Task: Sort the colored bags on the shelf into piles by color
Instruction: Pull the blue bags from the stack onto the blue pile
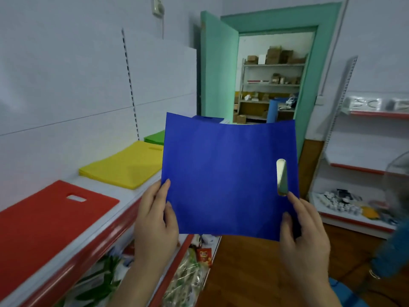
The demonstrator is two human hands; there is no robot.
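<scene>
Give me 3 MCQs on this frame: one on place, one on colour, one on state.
1. Where does the yellow pile lie on the shelf?
A. between the red pile and the green pile
B. nearer than the red pile
C. on the floor

2. What colour is the bag in the hands?
A. green
B. blue
C. red

3. How is that bag held?
A. lying flat on the shelf
B. in the left hand alone
C. up in the air, in both hands

Answers:
1 A: the red pile lies nearer and the green pile farther.
2 B: the held bag is blue.
3 C: the left hand grips one lower corner and the right hand the other.
</scene>
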